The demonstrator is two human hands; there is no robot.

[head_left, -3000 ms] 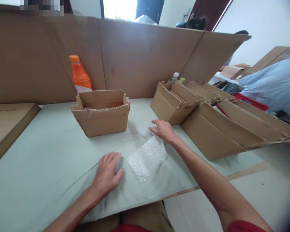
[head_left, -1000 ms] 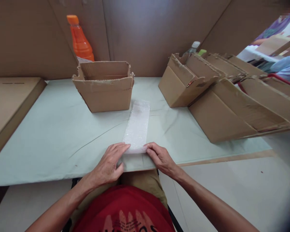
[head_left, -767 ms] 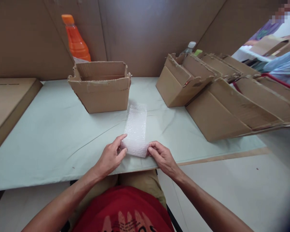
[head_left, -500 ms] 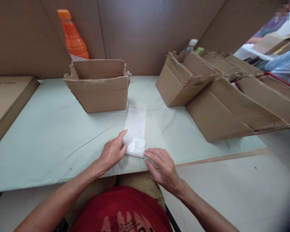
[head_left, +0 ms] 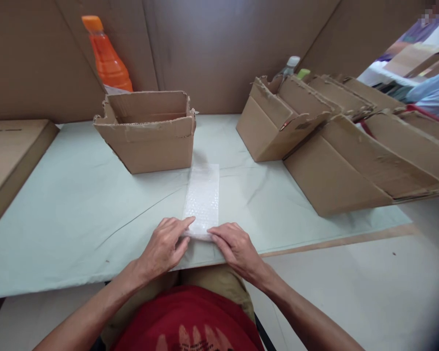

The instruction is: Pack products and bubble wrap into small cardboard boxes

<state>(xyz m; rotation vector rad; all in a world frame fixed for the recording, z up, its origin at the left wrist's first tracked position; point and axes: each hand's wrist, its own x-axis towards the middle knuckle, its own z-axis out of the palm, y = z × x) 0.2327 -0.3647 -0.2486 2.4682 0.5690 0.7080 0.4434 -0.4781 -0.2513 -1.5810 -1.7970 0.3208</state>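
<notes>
A strip of clear bubble wrap [head_left: 204,195] lies lengthwise on the pale green cloth, its near end folded or rolled into a thick edge. My left hand [head_left: 166,243] is at the left corner of that edge, index finger over the top and thumb below, fingers partly apart. At the right corner, my right hand [head_left: 234,246] pinches the edge between thumb and fingers. Whether anything is wrapped inside the fold cannot be made out.
Beyond the strip stands an open cardboard box [head_left: 149,146], with an orange bottle [head_left: 111,66] behind it. Several cardboard bins [head_left: 336,170] fill the right side. A flat cardboard box [head_left: 14,156] sits at the left. The table's front edge is close to my lap.
The flap at the near end of the bubble wrap has become a narrow thick edge. Both hands have closed in on its corners, and the strip has shifted slightly toward me.
</notes>
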